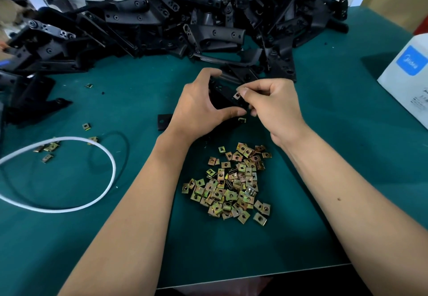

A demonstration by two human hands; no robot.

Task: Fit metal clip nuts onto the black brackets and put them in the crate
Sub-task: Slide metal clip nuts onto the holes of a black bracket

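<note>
Fingers of the left hand (pixel 203 108) curl round a black bracket (pixel 223 95) above the desk (pixel 324 180). Right hand (pixel 271 108) pinches a clip nut (pixel 236 95) against it. Loose clip nuts (pixel 231 184) lie heaped between the forearms.

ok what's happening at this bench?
A person is fitting clips by hand. The left hand grips a black bracket while the right hand pinches a clip nut onto its edge. Loose clip nuts lie near the person, a bracket pile behind. No crate in view.
</note>
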